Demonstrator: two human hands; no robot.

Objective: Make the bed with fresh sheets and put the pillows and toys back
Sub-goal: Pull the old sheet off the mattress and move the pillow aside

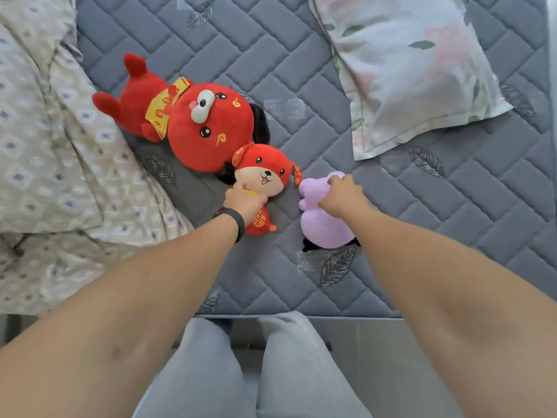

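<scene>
L hand [245, 202] grips small red plush [265, 173]; R hand [343, 196] grips lilac plush [322, 221].

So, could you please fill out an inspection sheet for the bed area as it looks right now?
Surface: bare grey quilted mattress, no fresh sheet on it.
Job's things: large red plush dog lying on its side; small red plush dog against its head; purple plush toy beside that; floral pillow at the upper right.
Clutter: crumpled patterned bedding heaped along the left side.
Hands: left hand grips the small red plush dog; right hand grips the purple plush toy. A black wristband sits on the left wrist.
Cables: nothing seen.
Surroundings: person's grey trousers at the mattress edge; floor barely visible.
</scene>
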